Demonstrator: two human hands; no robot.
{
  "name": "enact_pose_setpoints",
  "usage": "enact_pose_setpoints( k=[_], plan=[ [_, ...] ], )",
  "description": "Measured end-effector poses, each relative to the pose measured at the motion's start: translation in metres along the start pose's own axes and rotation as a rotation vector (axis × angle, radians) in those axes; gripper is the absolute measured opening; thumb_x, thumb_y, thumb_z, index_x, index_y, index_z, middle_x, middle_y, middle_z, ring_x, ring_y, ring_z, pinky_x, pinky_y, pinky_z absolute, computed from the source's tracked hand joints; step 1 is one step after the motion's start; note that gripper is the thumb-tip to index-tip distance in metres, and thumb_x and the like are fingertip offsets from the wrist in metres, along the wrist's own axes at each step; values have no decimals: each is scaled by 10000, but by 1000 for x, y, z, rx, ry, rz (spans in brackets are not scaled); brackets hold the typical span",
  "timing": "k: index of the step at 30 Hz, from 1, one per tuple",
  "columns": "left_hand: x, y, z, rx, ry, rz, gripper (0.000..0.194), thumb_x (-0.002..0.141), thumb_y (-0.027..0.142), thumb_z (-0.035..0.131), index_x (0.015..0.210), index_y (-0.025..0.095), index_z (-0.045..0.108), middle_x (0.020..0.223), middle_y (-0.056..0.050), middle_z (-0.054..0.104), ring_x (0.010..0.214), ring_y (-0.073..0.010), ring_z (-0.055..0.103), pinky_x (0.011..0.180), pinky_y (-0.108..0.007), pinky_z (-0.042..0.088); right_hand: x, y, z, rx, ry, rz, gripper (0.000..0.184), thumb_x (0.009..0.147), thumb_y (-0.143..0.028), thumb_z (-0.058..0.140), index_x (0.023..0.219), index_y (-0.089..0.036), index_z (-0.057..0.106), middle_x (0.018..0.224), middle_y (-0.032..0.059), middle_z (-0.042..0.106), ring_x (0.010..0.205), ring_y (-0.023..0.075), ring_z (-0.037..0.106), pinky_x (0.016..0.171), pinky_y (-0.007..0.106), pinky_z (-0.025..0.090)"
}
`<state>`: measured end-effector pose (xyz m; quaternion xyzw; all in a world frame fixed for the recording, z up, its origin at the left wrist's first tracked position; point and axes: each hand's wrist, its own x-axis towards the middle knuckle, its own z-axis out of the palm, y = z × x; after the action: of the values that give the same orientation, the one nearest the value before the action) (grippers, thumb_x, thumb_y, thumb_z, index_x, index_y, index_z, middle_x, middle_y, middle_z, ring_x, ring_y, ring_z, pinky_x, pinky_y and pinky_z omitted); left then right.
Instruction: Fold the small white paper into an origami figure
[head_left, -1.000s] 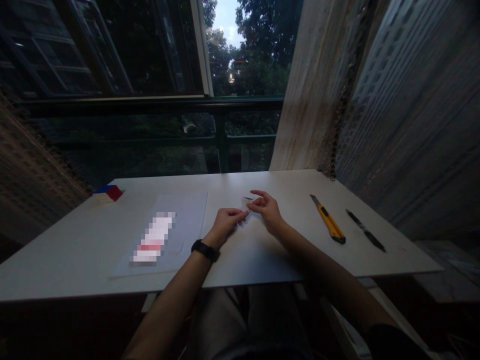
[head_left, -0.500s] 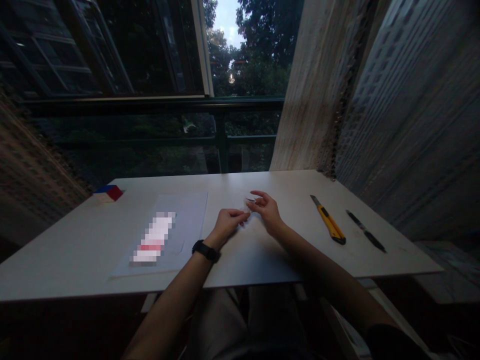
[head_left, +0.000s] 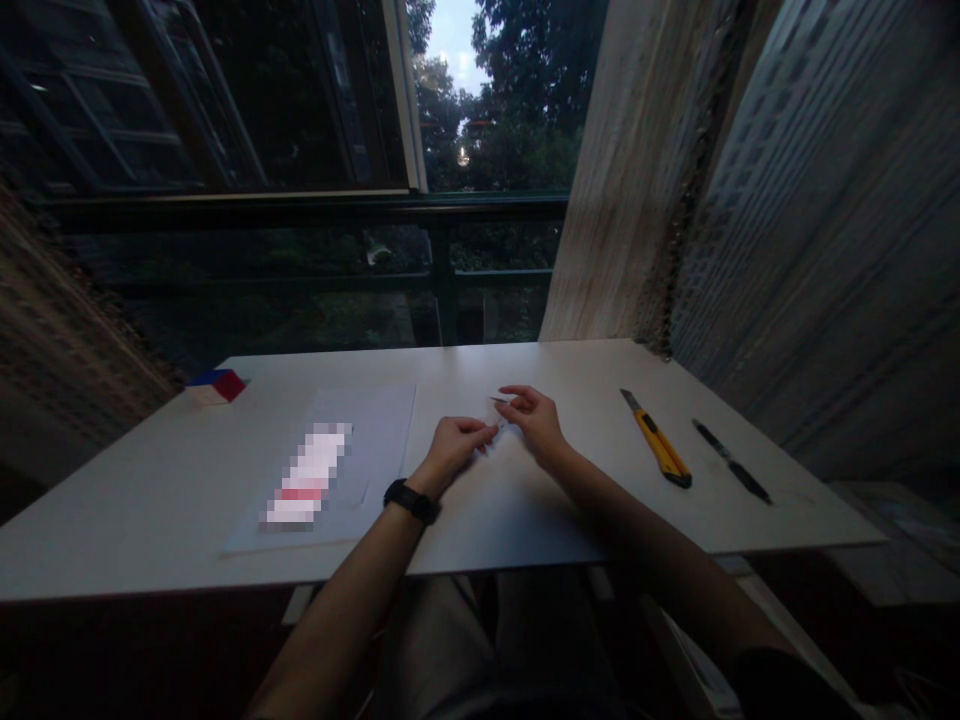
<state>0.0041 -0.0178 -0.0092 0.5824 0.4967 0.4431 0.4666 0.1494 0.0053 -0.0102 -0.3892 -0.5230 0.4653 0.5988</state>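
Both my hands rest near the middle of the white table (head_left: 150,500). My left hand (head_left: 454,448), with a black watch on its wrist, is curled in a pinch on a small pale piece of paper (head_left: 498,408) that lies low against the tabletop. My right hand (head_left: 532,420) pinches the same small piece from the right, fingers bent around it. The piece is tiny and dim, so its shape is hard to make out.
A sheet of paper (head_left: 360,440) with a printed strip lies left of my hands. A yellow utility knife (head_left: 656,440) and a black pen (head_left: 731,462) lie to the right. A red and blue block (head_left: 216,385) sits at the far left corner. A window and railing stand behind the table.
The small piece stood up between my fingers a second ago; now it is folded down flat near the table. Both hands have barely shifted.
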Motion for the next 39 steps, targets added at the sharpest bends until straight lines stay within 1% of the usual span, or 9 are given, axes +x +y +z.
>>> enact_pose_setpoints(
  k=[3, 8, 17, 22, 27, 31, 35, 39],
  plan=[
    [1, -2, 0, 13, 4, 3, 279, 589, 396, 704, 546, 126, 650, 502, -26, 583, 447, -90, 452, 457, -233, 304, 0, -1, 1, -18, -3, -4, 353, 577, -329, 704, 877, -160, 628, 559, -48, 514, 517, 96, 467, 519, 243, 344],
    [2, -3, 0, 19, -3, 12, 271, 598, 380, 698, 545, 118, 651, 502, -31, 583, 475, -99, 476, 489, -235, 331, -1, -2, 3, -46, -6, -14, 322, 592, -313, 690, 865, -156, 625, 540, -54, 495, 496, 90, 457, 500, 237, 348],
    [-2, 2, 1, 3, 3, -38, 276, 603, 381, 696, 535, 120, 639, 467, -17, 557, 418, -76, 412, 437, -226, 273, 1, 0, 4, -64, 43, 10, 302, 569, -322, 700, 804, -142, 640, 568, -21, 558, 529, 108, 510, 519, 250, 397],
    [-1, 3, 1, 14, -5, -32, 281, 590, 383, 703, 547, 110, 648, 488, -22, 573, 446, -79, 438, 454, -219, 283, 2, 1, 4, -40, 54, 47, 329, 544, -322, 705, 803, -125, 653, 582, -5, 596, 533, 111, 530, 527, 248, 419],
    [-1, 1, 1, -4, -7, -46, 295, 582, 400, 710, 560, 112, 654, 486, -23, 574, 429, -74, 426, 442, -215, 270, 2, 1, 3, -49, 51, 50, 333, 558, -330, 698, 815, -123, 656, 614, 12, 622, 547, 119, 548, 535, 252, 437],
    [1, -1, 0, 1, 8, -58, 349, 603, 457, 691, 568, 111, 663, 459, -21, 555, 396, -66, 385, 424, -218, 247, 2, 1, 4, -71, 37, 44, 335, 578, -340, 688, 836, -128, 657, 654, 26, 638, 569, 124, 557, 562, 264, 454],
    [2, -4, -1, -14, 32, -24, 345, 588, 452, 704, 551, 111, 663, 495, -37, 585, 441, -82, 434, 452, -220, 284, 1, 1, 5, -71, 20, 30, 345, 588, -351, 681, 851, -130, 650, 664, 27, 628, 584, 129, 558, 571, 271, 454],
    [3, -5, -1, 1, 49, -2, 328, 592, 434, 706, 557, 110, 669, 512, -45, 599, 477, -94, 460, 472, -220, 294, 1, 3, 5, -63, -8, 3, 335, 596, -347, 679, 858, -142, 643, 617, -5, 580, 565, 118, 536, 555, 262, 434]
  ],
)
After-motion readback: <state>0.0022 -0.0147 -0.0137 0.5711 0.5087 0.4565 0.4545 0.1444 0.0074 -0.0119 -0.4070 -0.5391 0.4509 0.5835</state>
